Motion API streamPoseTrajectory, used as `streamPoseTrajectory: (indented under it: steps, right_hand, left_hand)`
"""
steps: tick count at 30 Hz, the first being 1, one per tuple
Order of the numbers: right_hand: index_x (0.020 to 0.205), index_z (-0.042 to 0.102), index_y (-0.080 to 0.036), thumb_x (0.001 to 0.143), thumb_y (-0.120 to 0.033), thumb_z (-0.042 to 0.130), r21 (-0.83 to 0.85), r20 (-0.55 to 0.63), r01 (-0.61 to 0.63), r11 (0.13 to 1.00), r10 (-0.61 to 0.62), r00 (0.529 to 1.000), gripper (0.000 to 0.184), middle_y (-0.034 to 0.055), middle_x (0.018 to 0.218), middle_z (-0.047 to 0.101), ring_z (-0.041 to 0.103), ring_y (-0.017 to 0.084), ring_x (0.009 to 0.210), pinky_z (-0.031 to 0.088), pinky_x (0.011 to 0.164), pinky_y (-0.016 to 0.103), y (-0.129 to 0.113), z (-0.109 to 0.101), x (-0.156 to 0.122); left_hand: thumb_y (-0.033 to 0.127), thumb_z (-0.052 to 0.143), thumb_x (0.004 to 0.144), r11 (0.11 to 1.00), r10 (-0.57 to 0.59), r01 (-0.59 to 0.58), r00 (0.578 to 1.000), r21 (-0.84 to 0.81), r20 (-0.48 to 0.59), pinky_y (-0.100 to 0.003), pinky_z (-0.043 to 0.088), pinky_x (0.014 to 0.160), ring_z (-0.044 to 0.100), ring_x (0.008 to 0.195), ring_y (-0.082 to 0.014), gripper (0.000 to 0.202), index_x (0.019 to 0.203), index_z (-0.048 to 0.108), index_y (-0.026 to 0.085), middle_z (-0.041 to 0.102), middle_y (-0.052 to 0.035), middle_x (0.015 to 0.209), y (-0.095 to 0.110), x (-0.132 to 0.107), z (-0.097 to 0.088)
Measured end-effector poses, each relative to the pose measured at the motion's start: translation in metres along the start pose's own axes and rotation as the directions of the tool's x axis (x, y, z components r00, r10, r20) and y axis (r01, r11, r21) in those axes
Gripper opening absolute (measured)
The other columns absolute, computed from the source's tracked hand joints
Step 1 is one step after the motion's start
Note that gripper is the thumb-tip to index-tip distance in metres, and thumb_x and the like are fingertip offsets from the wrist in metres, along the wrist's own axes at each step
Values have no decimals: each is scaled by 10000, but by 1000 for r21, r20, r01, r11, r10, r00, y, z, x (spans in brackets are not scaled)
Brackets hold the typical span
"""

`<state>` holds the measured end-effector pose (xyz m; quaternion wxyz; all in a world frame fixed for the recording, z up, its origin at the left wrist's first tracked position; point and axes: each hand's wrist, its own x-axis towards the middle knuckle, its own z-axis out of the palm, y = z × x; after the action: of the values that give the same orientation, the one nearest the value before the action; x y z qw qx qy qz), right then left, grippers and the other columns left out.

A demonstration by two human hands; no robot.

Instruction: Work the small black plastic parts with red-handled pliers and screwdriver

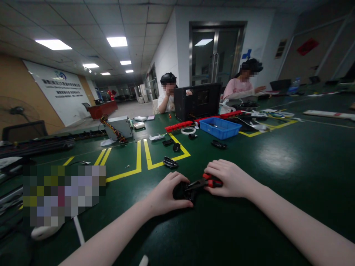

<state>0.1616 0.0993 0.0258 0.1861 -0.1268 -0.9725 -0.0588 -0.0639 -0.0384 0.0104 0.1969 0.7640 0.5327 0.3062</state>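
On the dark green table [277, 166], my left hand [166, 194] is closed over a small black part [181, 191]. My right hand [230, 178] grips the red handles of a pair of pliers [206, 181]. The black jaws of the pliers point left and meet the black part between my hands. Both forearms reach in from the bottom of the view.
Small black parts [170, 162] lie among yellow tape lines [138, 155]. Farther back stand a blue tray [220, 127], a red strip [179, 126], a grey power supply with wires [118, 127] and a black computer case [197, 100]. Two people sit behind it.
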Motion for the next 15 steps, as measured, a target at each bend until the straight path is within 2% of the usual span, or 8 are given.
streamPoseTrajectory:
  steps: [5, 11, 15]
  right_hand:
    - [905, 627, -175, 770, -388, 618, -5, -70, 17, 1000, -17, 997, 252, 67, 854, 618, 563, 192, 782, 401, 694, 308, 4, -2, -2]
    - [914, 630, -178, 766, -386, 622, -30, -92, 47, 998, -50, 995, 255, 72, 867, 623, 566, 199, 786, 408, 694, 313, 4, -2, -1]
    - [887, 635, -188, 765, -376, 616, -41, -106, 60, 997, -64, 992, 225, 62, 829, 619, 560, 185, 738, 399, 663, 300, 4, 1, -1]
  left_hand:
    - [433, 785, 670, 999, -54, 54, 998, -2, -18, -379, 458, 872, 556, 1014, -244, 581, 1136, 523, 206, 597, -78, 1128, 2, -1, 0]
    - [416, 790, 668, 1000, -21, 21, 1000, -6, -14, -365, 456, 870, 559, 1021, -239, 490, 1026, 537, 194, 602, -78, 1156, 4, 1, -3]
    - [421, 798, 657, 1000, 12, -12, 1000, -1, -21, -357, 456, 876, 564, 1016, -233, 498, 1016, 542, 191, 608, -76, 1142, 3, 2, -3]
